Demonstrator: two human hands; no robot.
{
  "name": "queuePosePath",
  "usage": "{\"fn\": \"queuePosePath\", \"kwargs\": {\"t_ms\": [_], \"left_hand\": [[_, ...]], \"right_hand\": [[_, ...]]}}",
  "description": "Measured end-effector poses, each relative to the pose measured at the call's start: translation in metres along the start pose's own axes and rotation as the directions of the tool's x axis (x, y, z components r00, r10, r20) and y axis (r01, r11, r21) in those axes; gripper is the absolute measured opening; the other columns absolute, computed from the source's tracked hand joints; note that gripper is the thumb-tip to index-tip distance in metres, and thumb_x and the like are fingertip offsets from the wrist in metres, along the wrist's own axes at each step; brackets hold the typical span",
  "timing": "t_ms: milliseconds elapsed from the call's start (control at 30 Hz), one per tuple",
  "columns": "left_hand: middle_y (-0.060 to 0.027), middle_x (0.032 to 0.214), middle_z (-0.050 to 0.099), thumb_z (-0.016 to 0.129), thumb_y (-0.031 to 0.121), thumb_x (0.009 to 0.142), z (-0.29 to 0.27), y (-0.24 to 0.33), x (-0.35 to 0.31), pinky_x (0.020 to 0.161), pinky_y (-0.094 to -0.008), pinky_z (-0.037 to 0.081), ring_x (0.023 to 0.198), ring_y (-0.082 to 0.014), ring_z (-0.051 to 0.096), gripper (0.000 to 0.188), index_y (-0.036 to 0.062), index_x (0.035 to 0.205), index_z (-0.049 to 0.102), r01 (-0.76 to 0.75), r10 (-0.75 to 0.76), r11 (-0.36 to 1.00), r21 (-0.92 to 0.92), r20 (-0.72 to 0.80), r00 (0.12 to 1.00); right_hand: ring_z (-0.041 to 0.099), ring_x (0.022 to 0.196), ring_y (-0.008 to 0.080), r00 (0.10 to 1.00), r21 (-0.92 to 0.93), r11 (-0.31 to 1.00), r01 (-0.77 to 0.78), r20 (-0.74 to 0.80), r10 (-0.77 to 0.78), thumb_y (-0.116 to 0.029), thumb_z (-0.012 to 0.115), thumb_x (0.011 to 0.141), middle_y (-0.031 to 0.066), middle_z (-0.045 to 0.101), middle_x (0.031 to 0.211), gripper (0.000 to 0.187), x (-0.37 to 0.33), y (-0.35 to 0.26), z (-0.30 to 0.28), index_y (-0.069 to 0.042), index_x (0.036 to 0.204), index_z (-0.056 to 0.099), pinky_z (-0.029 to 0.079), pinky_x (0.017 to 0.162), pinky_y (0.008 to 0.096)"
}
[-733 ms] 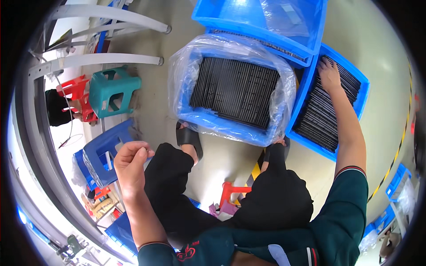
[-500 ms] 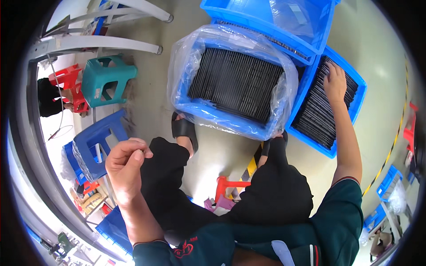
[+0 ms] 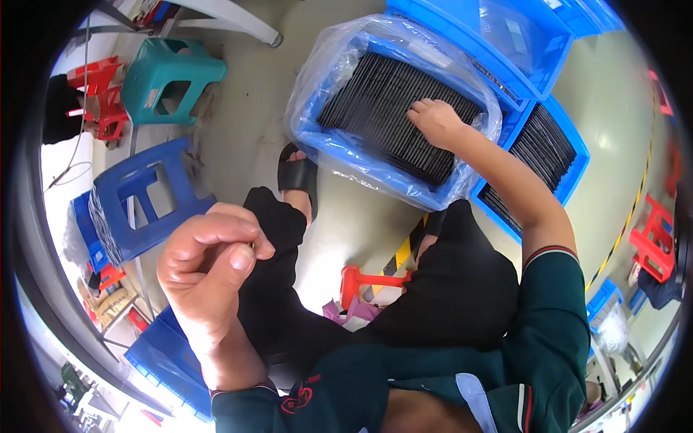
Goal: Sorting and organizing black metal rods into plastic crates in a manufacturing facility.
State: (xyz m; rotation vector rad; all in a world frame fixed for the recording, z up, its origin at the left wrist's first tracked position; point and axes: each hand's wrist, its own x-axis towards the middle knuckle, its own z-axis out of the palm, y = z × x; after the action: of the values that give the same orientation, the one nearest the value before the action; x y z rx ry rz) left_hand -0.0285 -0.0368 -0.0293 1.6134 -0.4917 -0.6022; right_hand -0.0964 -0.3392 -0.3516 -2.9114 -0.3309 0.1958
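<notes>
My left hand (image 3: 206,270) is raised above my left thigh, thumb and forefinger pinched together. Something tiny may show at the fingertips, too small to name. Over the rows of thin black strips (image 3: 382,108) is my right hand (image 3: 437,124), its fingers curled down onto or just above them; what they hold, if anything, is hidden. These strips lie side by side in a blue crate (image 3: 375,167) lined with a clear plastic bag (image 3: 307,101). Beneath my right forearm, a second blue crate (image 3: 580,173) contains more black strips (image 3: 545,141).
Another blue crate (image 3: 538,79) with clear plastic inside sits at the back right. To the left are a teal stool (image 3: 170,76), a blue stool (image 3: 144,195) and red stools (image 3: 108,105). A red stool (image 3: 375,278) is between my legs, near yellow-black floor tape (image 3: 401,256).
My right hand has moved left from the right-hand crate to the strips in the lined crate. My left hand stays pinched and appears larger. The whole view has shifted slightly.
</notes>
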Motion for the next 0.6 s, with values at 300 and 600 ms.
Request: {"fn": "queuePosePath", "kwargs": {"t_ms": [300, 600], "left_hand": [[-0.0142, 0.08, 0.058, 0.066, -0.002, 0.075, -0.012, 0.005, -0.006, 0.065, -0.0251, 0.047, 0.069, -0.017, 0.059, 0.013, -0.0055, 0.087, 0.061, 0.008, -0.029, 0.989, -0.148, -0.144, 0.989], [-0.0142, 0.08, 0.058, 0.068, -0.001, 0.075, -0.021, 0.002, -0.008, 0.064, -0.0267, 0.049, 0.068, -0.0181, 0.059, 0.014, -0.0056, 0.086, 0.061, 0.054, -0.079, 0.986, -0.159, -0.154, 0.985]], "right_hand": [[0.051, 0.097, 0.02, 0.98, -0.088, 0.988, 0.128, 0.164, -0.112, -0.018, 0.055, 0.077, 0.0038, 0.055, 0.095, 0.019, 0.083, -0.083, 0.022, -0.009, 0.093, 0.059, 0.042, 0.075, 0.0332], [0.049, 0.092, 0.0185, 0.987, -0.143, 0.978, 0.149, -0.032, -0.156, -0.021, 0.051, 0.079, 0.0022, 0.052, 0.088, 0.012, 0.098, -0.081, 0.057, -0.013, 0.086, 0.058, 0.036, 0.077, 0.0338]]}}
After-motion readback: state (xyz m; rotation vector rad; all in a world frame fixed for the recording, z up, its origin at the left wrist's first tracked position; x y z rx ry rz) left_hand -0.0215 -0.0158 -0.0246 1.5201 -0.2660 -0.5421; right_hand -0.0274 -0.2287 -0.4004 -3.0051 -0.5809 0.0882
